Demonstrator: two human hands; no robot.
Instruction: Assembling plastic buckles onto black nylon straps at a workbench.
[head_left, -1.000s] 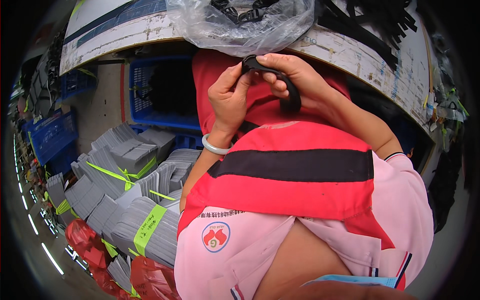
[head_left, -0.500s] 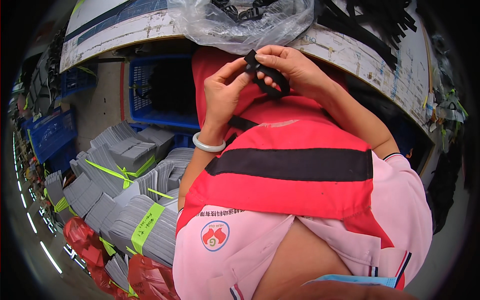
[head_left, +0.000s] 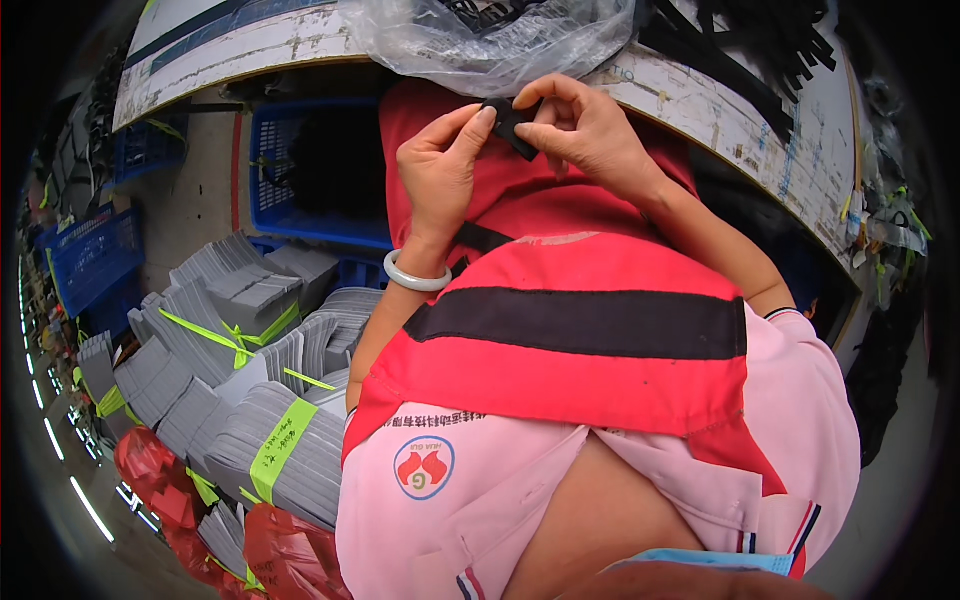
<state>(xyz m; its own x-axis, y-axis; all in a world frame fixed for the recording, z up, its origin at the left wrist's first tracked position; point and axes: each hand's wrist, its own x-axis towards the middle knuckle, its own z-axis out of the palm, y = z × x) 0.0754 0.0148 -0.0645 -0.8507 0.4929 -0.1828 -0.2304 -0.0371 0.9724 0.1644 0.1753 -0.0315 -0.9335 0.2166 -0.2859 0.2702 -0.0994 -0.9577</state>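
Over my lap, just in front of the workbench edge, a short black webbing strap (head_left: 514,132) is held between both hands. My left hand (head_left: 440,172) pinches its upper end between thumb and fingertips. The fingers of my right hand (head_left: 590,135) are bent against the strap's right side, thumb and forefinger close together. Fingers cover part of the strap, so I cannot make out whether a buckle is on it. Beyond my hands, on the bench, lies a clear plastic bag (head_left: 460,55) with black plastic buckles inside.
Black straps (head_left: 715,70) lie heaped on the right of the white, worn workbench (head_left: 290,48). Under it on the left stands a blue crate (head_left: 325,228) with dark contents. Bundles of grey foam sheets (head_left: 290,430) tied with yellow-green bands fill the left, beside red plastic bags (head_left: 290,550).
The strap's loop, which hung round my right fingers, now looks gathered into a short piece. My right hand has risen slightly, its fingers bent differently. My left hand still pinches the strap.
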